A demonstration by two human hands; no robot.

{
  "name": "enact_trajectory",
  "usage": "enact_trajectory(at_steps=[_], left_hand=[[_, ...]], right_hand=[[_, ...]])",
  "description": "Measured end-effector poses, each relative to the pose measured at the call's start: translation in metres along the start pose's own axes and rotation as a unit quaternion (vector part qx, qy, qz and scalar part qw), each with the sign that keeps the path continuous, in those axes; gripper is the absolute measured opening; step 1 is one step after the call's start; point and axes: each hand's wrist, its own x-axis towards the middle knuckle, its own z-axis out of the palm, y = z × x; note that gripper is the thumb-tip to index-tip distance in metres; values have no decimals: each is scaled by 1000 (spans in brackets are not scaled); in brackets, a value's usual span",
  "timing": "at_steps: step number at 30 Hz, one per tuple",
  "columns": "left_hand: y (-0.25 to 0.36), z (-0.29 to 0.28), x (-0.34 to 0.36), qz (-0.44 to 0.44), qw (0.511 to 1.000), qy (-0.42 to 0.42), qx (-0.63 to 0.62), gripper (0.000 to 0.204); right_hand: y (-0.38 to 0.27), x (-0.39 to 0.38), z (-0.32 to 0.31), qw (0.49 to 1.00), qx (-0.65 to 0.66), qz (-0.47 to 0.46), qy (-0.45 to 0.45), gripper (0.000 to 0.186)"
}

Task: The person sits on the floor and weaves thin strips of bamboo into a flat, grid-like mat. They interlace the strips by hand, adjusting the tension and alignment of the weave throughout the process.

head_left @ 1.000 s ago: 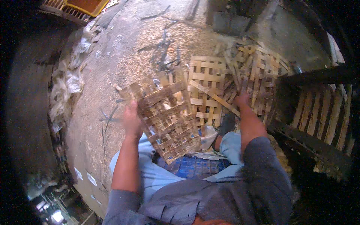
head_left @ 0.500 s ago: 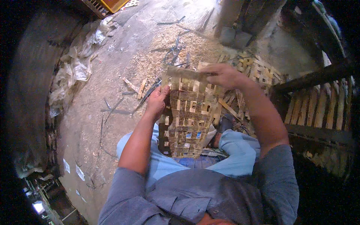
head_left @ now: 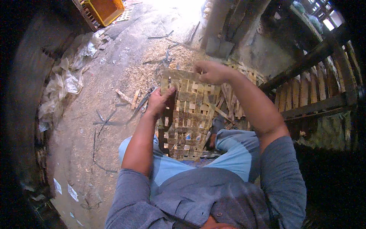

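A worn woven wooden panel (head_left: 187,114) stands upright between my knees. My left hand (head_left: 160,100) grips its left edge near the top, thumb over the face. My right hand (head_left: 211,71) has its fingers curled on the top edge toward the right, pinching it. More broken slats and woven pieces (head_left: 227,103) lie just behind the panel, partly hidden by it and by my right arm.
Crumpled plastic sheeting (head_left: 72,82) lies at the left. Wood shavings (head_left: 152,49), dark straps (head_left: 106,123) and splinters cover the floor ahead. A yellow crate (head_left: 105,11) is at the far left. A dark post (head_left: 232,23) rises ahead; slatted wooden structures (head_left: 305,89) line the right side.
The panel has swung upright to the middle between my knees. My right hand has moved from the slat pile up to the panel's top edge. My left hand still holds the panel.
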Motion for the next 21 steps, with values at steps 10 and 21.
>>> enact_trajectory(at_steps=[10,21], left_hand=[[13,0,-13,-8,1000,-15,8,36],[-4,-7,2,-3,999,-6,52,45]], right_hand=[[29,-42,-2,901,429,-12,60,30],[1,-45,20,971,188,98,110,40]])
